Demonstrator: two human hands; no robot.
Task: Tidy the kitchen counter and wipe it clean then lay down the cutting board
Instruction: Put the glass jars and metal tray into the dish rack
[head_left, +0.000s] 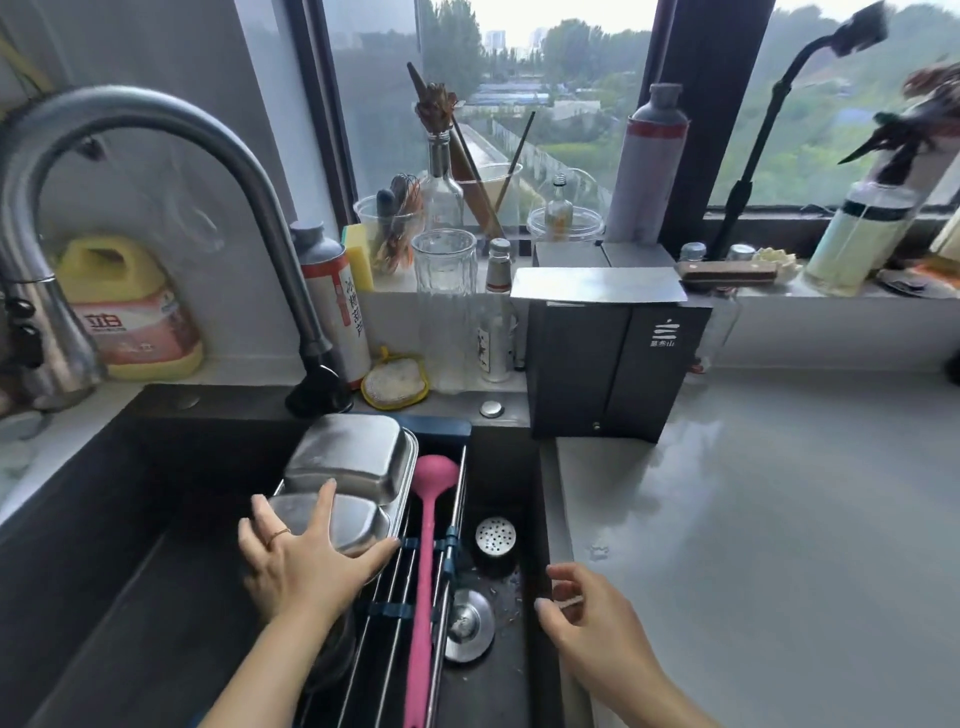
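At far left we see a yellow jug (130, 306) against the wall, its red label bearing white characters we read as 立白. The tap (156, 156) arches over the dark sink (130, 519). Behind its base stands a canister (335, 306) with a vertical column of Chinese print, too blurred for us to read surely, and a round scrubber (395, 383) leans next to it.

In the sink a wire rack (415, 597) holds two upturned steel trays. Our left hand (306, 556) is spread open, palm down, fingers laid over the nearer tray (353, 525); the farther tray (348, 457) lies just behind it. A pink ladle (423, 571) rests lengthwise on the rack to the right of the trays. Beyond the rack sit a perforated strainer (495, 538) and the drain plug (470, 623).

Our right hand (587, 618) hovers over the sink's right edge, fingers loosely curled, with something small and pale pinched at the fingertips; we cannot tell what.

A black box (613, 364) at the back shows a white three-line logo with small characters under it, unreadable. The counter (779, 519) to the right lies bare and grey, with a wet sheen. No cutting board is in view.
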